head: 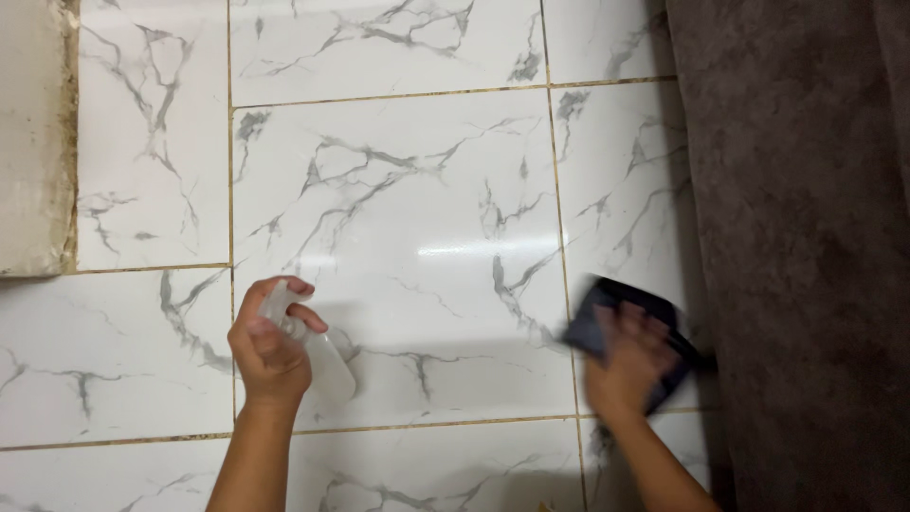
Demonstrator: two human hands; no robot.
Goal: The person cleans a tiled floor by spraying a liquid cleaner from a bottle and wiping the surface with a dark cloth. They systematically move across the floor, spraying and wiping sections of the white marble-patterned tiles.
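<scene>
Translucent white plastic spray bottle (318, 353) is grasped in the left hand (270, 346), low in the view and left of centre. The fingers (299, 308) are curled around the neck and trigger head, and the rounded body of the bottle projects down and to the right from the fist. It sits over a white marble-pattern floor tile with grey veining (408, 209); whether its base touches the tile cannot be told.

Dark navy cleaning cloth (607, 318) lies flat on the same tiled surface to the right, well apart from the bottle. The right hand (630, 365) is pressed on top of it, fingers spread and bearing down on the fabric rather than clenched around it. This hand and the cloth are blurred, so finer detail cannot be read. The cloth straddles a tan grout line (564, 246) that runs up the view between two tiles.

Both bare forearms enter from the bottom edge.

Just right of the cloth stands a dark brown textured fabric surface (806, 256), filling the right side of the view. At the upper left, a beige block with a rough, worn edge (33, 142) abuts the tiles. A bright streak of reflected light (483, 248) crosses the central tile.
</scene>
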